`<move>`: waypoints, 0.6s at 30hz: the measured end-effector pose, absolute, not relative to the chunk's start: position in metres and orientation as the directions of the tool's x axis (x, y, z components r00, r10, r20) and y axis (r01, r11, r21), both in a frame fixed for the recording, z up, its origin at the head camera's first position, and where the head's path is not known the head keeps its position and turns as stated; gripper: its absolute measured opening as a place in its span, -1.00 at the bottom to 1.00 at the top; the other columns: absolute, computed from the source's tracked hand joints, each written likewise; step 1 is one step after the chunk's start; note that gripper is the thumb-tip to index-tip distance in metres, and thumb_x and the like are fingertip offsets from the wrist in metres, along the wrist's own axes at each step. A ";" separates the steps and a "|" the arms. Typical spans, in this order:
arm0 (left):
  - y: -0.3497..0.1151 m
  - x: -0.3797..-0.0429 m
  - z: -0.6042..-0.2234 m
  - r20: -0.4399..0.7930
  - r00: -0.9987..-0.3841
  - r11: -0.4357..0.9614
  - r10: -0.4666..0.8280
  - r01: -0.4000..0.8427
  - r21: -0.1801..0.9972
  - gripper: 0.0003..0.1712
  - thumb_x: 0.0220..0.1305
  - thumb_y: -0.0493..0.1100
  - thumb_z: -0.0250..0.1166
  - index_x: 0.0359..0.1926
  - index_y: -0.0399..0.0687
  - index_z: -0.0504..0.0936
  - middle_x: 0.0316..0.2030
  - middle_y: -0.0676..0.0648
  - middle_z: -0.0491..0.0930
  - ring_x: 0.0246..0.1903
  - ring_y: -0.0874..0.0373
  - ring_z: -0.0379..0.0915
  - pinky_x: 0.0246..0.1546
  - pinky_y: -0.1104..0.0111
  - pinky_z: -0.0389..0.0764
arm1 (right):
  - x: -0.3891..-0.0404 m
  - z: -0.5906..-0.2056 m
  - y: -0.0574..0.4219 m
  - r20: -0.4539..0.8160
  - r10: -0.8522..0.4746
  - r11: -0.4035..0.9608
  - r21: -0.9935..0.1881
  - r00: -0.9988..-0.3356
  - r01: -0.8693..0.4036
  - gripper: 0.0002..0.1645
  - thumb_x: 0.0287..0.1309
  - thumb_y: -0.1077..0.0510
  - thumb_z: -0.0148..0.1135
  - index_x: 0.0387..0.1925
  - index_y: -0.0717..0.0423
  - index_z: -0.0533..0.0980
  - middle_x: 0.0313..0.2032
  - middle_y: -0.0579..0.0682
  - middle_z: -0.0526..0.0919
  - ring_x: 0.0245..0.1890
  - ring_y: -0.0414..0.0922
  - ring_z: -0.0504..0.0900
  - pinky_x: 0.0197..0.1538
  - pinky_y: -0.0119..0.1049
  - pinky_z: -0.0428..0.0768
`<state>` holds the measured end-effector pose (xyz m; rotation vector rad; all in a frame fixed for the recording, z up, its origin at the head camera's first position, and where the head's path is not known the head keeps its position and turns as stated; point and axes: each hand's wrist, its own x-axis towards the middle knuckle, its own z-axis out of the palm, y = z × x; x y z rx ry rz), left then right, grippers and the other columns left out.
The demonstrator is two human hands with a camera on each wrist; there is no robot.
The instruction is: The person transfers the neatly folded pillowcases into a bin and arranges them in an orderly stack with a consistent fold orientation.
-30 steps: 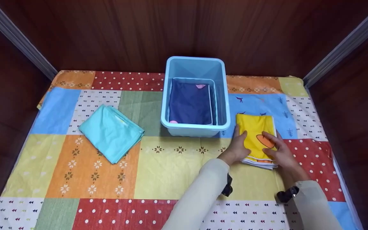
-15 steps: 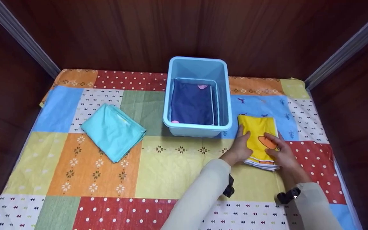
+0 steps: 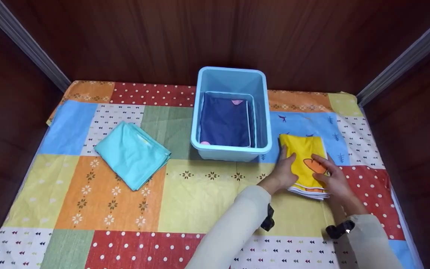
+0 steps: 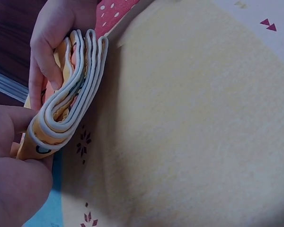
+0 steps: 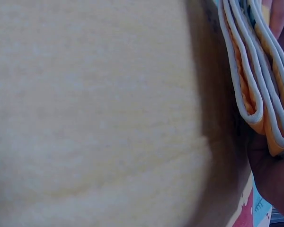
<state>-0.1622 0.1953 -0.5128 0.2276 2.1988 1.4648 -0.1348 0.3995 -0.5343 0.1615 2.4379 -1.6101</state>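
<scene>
A yellow cloth with an orange oval print and white edging lies folded into a thick rectangle, right of the blue bin. My left hand grips its left side, thumb over the top. On the opposite side my right hand holds it, thumb and fingers bent over the top near the oval. The left wrist view shows the cloth's stacked layers squeezed between both hands. In the right wrist view, the layered edge rests against the right hand.
A light blue plastic bin stands at the back centre with a folded navy cloth inside. A folded teal cloth lies to the left. Patchwork fabric covers the table, and dark wood panels enclose it.
The head view has shifted a little. Both hands keep hold of the yellow cloth, which has edged very slightly right. The bin and the teal cloth stay in place.
</scene>
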 end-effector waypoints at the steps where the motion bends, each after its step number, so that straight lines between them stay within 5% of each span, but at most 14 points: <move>1: 0.195 -0.162 -0.511 -0.299 -0.869 0.414 0.395 -0.123 0.902 -0.12 0.24 -0.49 0.31 0.54 -0.11 0.23 0.63 0.04 -0.29 0.56 0.22 -0.23 0.36 0.55 0.19 | -0.135 -0.533 0.399 -0.231 -0.028 0.403 -0.893 -0.973 0.201 -0.30 0.40 0.38 0.06 0.52 0.19 0.21 0.62 0.18 -0.26 0.55 0.20 -0.20 0.11 -0.75 0.25; 8: 0.195 -0.165 -0.505 -0.280 -0.872 0.362 0.401 -0.130 0.923 -0.09 0.20 -0.54 0.30 0.55 -0.13 0.22 0.63 0.05 -0.31 0.57 0.20 -0.23 0.26 0.58 0.32 | -0.137 -0.524 0.399 -0.271 -0.007 0.434 -0.868 -0.962 0.242 -0.28 0.43 0.31 0.06 0.56 0.03 0.20 0.62 0.13 -0.33 0.51 0.21 -0.15 0.06 -0.72 0.29; 18: 0.195 -0.165 -0.498 -0.246 -0.882 0.380 0.402 -0.083 0.921 -0.11 0.22 -0.49 0.32 0.54 -0.15 0.23 0.63 0.01 -0.30 0.56 0.20 -0.23 0.35 0.58 0.18 | -0.140 -0.513 0.402 -0.256 -0.018 0.427 -0.876 -0.967 0.224 -0.28 0.44 0.32 0.04 0.56 0.03 0.19 0.63 0.13 -0.29 0.52 0.22 -0.18 0.07 -0.72 0.30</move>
